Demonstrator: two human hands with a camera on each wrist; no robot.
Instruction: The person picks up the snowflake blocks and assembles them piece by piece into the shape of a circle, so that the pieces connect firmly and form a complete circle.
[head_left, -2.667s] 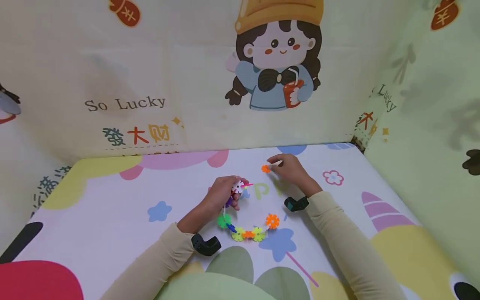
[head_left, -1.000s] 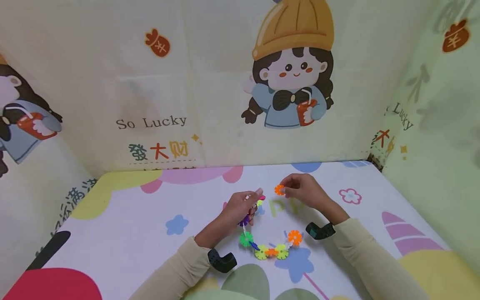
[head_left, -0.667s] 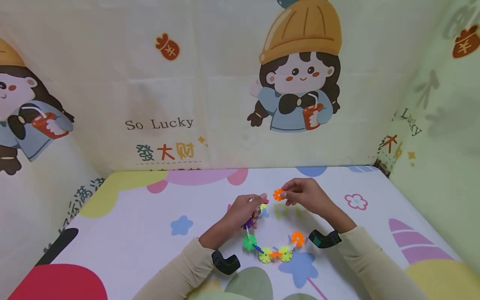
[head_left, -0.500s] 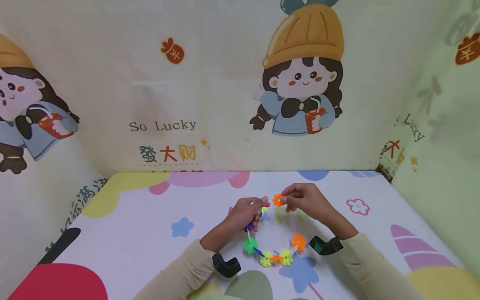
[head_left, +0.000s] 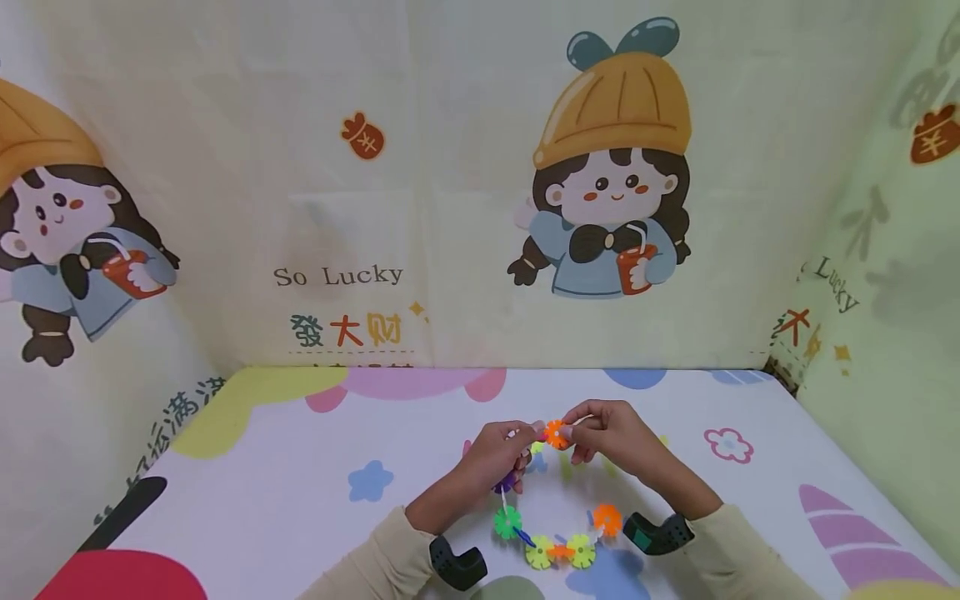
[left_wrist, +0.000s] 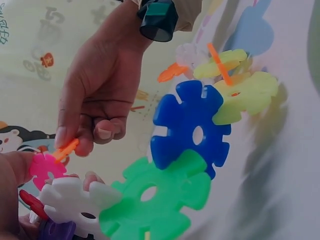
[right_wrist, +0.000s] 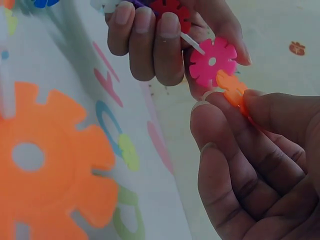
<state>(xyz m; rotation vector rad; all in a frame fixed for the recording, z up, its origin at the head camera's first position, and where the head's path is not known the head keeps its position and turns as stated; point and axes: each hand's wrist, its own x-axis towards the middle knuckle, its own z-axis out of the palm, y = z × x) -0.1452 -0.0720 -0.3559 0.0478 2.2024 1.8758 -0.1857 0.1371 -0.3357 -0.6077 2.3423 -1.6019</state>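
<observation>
A chain of notched plastic flower discs runs from my left hand point(head_left: 491, 457) in a curve over the table. In the right wrist view that hand holds the chain's end, with a pink disc point(right_wrist: 215, 60) standing out past the fingertips on a white disc's edge. My right hand point(head_left: 617, 440) pinches an orange disc point(right_wrist: 232, 90) between thumb and forefinger; its edge meets the pink disc's rim. How deep the slots engage cannot be told. Further along hang a white disc point(left_wrist: 75, 200), a green disc point(left_wrist: 155, 195) and a blue disc point(left_wrist: 190, 127). Another orange disc point(head_left: 607, 520) ends the chain.
The tabletop point(head_left: 300, 500) bears a printed cloth with stars and shapes. A patterned cloth wall point(head_left: 457, 208) rises behind it, with others at both sides. The chain's yellow-green discs point(head_left: 540, 552) lie nearest my body. Each wrist wears a black camera point(head_left: 459, 565).
My right hand has brought the orange disc leftward and down to the pink disc in my left hand; they were apart before. The head view has tilted upward.
</observation>
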